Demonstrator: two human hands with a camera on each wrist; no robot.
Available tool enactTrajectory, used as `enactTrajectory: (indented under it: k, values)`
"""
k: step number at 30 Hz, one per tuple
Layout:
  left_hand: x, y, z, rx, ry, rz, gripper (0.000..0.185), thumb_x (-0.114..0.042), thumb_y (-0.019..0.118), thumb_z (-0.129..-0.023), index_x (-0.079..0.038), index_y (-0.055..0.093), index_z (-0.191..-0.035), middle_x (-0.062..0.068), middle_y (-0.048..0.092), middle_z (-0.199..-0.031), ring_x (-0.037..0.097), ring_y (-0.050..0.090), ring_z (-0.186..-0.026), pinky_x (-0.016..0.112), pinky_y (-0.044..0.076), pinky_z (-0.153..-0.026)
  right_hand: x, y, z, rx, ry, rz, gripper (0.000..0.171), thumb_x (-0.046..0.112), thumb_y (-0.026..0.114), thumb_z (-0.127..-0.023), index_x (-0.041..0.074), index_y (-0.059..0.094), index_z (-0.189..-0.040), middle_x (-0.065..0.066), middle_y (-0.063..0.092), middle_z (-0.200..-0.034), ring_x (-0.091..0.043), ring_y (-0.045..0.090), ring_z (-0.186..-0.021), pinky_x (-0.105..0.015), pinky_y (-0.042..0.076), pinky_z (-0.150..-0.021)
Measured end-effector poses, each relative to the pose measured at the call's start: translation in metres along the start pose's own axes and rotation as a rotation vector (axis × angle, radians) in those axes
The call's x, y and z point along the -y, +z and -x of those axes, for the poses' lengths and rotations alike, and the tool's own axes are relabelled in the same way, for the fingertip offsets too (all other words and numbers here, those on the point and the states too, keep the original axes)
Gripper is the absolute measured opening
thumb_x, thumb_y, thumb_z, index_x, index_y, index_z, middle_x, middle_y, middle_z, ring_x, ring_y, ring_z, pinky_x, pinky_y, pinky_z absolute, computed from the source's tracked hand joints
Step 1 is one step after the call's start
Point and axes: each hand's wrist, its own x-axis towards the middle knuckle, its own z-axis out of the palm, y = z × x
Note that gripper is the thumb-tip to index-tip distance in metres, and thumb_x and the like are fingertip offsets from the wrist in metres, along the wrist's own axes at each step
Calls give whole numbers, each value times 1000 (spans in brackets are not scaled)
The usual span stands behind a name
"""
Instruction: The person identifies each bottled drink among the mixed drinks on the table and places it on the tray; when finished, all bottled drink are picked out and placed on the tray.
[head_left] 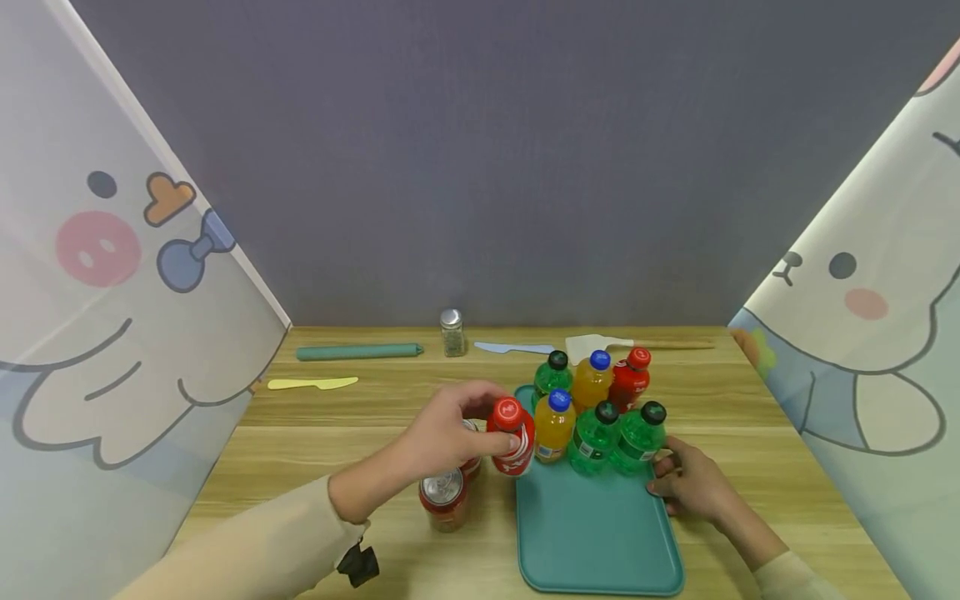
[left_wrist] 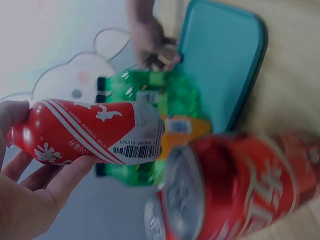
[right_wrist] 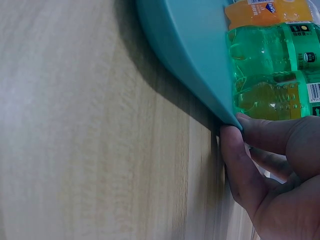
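The left hand (head_left: 442, 433) grips a red bottle (head_left: 513, 437) at the tray's (head_left: 592, 533) left edge, joining six bottles there. The right hand (head_left: 690, 483) pinches the tray's right rim; next, likely, setting the bottle upright beside the yellow bottle (head_left: 555, 427).

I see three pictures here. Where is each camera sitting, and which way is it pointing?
Head: worn on the head, looking forward and down at the table; both forearms show, the left hand gripping a red bottle, the right hand at the teal tray.
Left wrist: looks past the left palm at that red bottle and a red can.
Right wrist: low by the tray's edge; the fingers show.
Shared: every view shows the tray and green bottles.
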Motion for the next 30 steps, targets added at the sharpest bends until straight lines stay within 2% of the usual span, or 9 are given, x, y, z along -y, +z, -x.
enactTrajectory:
  k: [6, 13, 17, 22, 30]
  values:
    - [9, 28, -10, 63, -26, 0, 35, -19, 84, -83, -18, 71, -116, -7, 73, -108, 12, 68, -102, 33, 57, -92, 2, -1, 0, 0, -6, 0, 66, -4, 78, -81, -3, 47, -139, -15, 59, -96, -24, 62, -67, -37, 59, -53]
    - [21, 55, -17, 129, -73, 21, 34, -18, 86, -83, -21, 71, -113, -10, 70, -108, 8, 67, -97, 23, 57, -83, 2, 0, 0, 6, 5, -6, 65, -5, 78, -81, -3, 48, -138, -15, 59, -95, -25, 62, -67, -37, 59, -53]
    - [25, 69, -21, 161, -69, 36, 34, -17, 87, -82, -19, 71, -112, -10, 70, -107, 6, 66, -96, 21, 56, -82, 2, 0, 0, 7, 4, 2, 64, -5, 78, -81, -4, 48, -138, -15, 59, -94, -24, 62, -67, -37, 59, -53]
    - [27, 82, -26, 178, -74, 33, 35, -17, 88, -81, -16, 71, -113, -10, 70, -107, 4, 65, -95, 19, 56, -80, 2, 0, -1, 5, 7, 11, 66, -6, 78, -81, -4, 47, -139, -16, 60, -94, -25, 62, -67, -37, 59, -53]
    - [29, 97, -29, 173, -121, -6, 37, -20, 89, -80, -19, 71, -113, -15, 69, -107, 1, 63, -95, 18, 56, -78, 3, -1, -1, 3, 19, 13, 68, -4, 79, -81, -4, 46, -140, -16, 61, -96, -24, 63, -68, -37, 59, -54]
